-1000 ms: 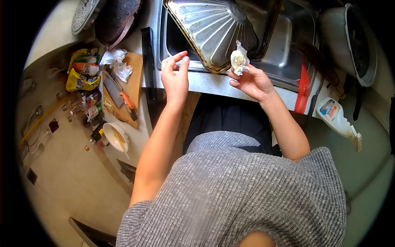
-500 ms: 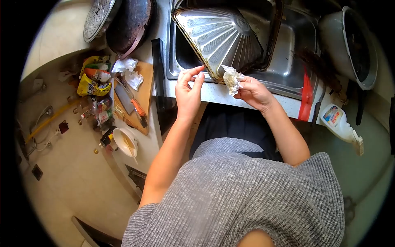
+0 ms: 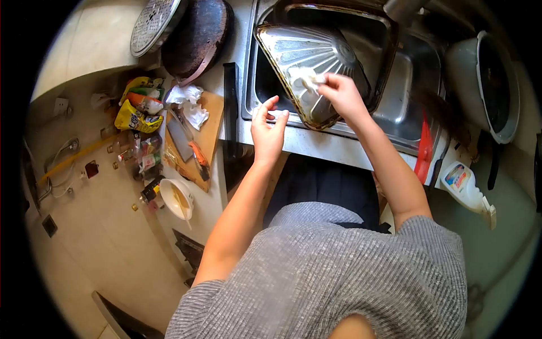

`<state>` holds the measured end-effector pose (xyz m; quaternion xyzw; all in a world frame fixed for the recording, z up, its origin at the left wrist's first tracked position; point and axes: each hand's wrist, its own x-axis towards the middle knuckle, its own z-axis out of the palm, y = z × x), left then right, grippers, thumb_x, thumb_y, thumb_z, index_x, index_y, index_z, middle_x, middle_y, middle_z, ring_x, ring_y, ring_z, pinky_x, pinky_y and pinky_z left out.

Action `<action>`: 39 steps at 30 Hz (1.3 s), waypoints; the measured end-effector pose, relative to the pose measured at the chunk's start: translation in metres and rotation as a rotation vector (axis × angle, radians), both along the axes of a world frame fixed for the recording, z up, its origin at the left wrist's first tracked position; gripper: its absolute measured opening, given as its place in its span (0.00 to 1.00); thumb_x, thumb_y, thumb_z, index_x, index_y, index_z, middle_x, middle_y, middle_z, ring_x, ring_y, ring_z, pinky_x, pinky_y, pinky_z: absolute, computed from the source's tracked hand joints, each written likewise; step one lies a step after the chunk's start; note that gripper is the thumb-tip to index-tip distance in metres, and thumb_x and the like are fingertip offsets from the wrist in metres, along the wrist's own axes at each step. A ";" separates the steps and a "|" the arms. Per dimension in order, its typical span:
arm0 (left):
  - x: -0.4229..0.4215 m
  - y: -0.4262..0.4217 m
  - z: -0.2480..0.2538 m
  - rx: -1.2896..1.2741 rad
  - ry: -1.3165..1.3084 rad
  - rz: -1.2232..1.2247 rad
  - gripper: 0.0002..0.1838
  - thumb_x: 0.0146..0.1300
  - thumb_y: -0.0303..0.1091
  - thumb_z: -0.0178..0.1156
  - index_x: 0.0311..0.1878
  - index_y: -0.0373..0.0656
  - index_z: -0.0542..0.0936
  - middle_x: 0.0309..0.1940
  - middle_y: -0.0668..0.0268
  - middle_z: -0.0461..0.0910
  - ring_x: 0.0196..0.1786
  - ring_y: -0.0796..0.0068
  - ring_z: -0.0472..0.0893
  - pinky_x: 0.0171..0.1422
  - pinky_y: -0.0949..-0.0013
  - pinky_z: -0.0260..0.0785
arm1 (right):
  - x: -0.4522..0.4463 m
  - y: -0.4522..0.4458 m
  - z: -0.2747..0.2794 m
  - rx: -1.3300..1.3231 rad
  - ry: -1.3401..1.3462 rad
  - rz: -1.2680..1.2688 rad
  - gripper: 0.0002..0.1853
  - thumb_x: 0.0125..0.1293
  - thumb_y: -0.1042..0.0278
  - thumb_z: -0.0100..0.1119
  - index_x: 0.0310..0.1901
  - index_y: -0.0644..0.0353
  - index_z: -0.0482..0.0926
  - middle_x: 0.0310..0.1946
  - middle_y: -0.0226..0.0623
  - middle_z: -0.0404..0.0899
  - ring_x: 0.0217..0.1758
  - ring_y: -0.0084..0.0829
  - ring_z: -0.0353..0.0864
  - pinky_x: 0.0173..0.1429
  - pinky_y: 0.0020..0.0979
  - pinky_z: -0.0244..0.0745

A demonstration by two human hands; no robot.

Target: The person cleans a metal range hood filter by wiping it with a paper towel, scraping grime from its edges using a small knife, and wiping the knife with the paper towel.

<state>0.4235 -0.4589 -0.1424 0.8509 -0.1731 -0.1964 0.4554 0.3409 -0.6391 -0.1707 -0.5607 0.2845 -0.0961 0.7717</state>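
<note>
A ribbed metal panel (image 3: 316,48), which looks like a range-hood filter with brown grime along its rim, rests tilted over the left basin of the sink (image 3: 403,68). My right hand (image 3: 342,97) is over its face, fingers closed on a crumpled white tissue (image 3: 305,79) that is smeared by motion and seems to touch the ribs. By the sink's front edge, left of the panel's lower corner, my left hand (image 3: 269,133) is raised with thumb and fingers apart. It holds nothing.
Left of the sink, a cutting board (image 3: 210,127) bears a knife (image 3: 179,135), an orange-handled tool (image 3: 199,155) and crumpled tissues (image 3: 192,107). A white bowl (image 3: 176,199) stands nearer. On the right are a large pot (image 3: 471,85), a red strip (image 3: 423,150) and a spray bottle (image 3: 464,183).
My right hand has moved up from the panel's lower corner onto its face with the tissue. My left hand stays near the sink edge. The whole view has shifted slightly.
</note>
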 end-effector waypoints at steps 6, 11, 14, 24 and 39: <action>0.019 -0.019 -0.009 0.059 -0.086 -0.031 0.28 0.48 0.29 0.69 0.56 0.39 0.76 0.40 0.62 0.74 0.42 0.70 0.73 0.50 0.70 0.68 | 0.102 -0.013 0.001 -0.735 0.211 0.008 0.09 0.50 0.64 0.58 0.29 0.54 0.86 0.26 0.43 0.83 0.32 0.42 0.83 0.44 0.38 0.75; 0.031 -0.025 -0.017 0.096 -0.122 -0.029 0.23 0.46 0.28 0.69 0.50 0.42 0.80 0.40 0.62 0.76 0.44 0.66 0.76 0.51 0.67 0.69 | 0.103 0.012 0.004 -1.093 0.289 0.116 0.07 0.52 0.64 0.60 0.29 0.54 0.85 0.25 0.38 0.83 0.33 0.38 0.82 0.47 0.39 0.69; 0.031 -0.024 -0.023 0.081 -0.130 -0.004 0.19 0.46 0.30 0.70 0.44 0.43 0.83 0.35 0.65 0.77 0.40 0.70 0.75 0.46 0.70 0.68 | 0.107 0.014 -0.001 -1.142 0.263 0.062 0.05 0.52 0.65 0.59 0.24 0.53 0.83 0.25 0.37 0.82 0.37 0.37 0.79 0.50 0.37 0.63; 0.034 -0.029 -0.022 0.096 -0.037 0.035 0.13 0.41 0.31 0.70 0.34 0.42 0.85 0.30 0.66 0.76 0.39 0.65 0.75 0.46 0.65 0.68 | 0.135 0.004 -0.009 -1.241 0.244 -0.057 0.04 0.49 0.65 0.63 0.25 0.52 0.84 0.24 0.30 0.82 0.37 0.31 0.77 0.47 0.36 0.60; 0.035 -0.029 -0.017 0.136 -0.062 0.008 0.14 0.41 0.32 0.71 0.35 0.45 0.85 0.30 0.68 0.76 0.40 0.65 0.74 0.49 0.65 0.67 | 0.198 -0.057 -0.004 -0.864 0.201 -0.264 0.11 0.60 0.59 0.57 0.31 0.58 0.80 0.30 0.43 0.82 0.38 0.42 0.81 0.46 0.40 0.71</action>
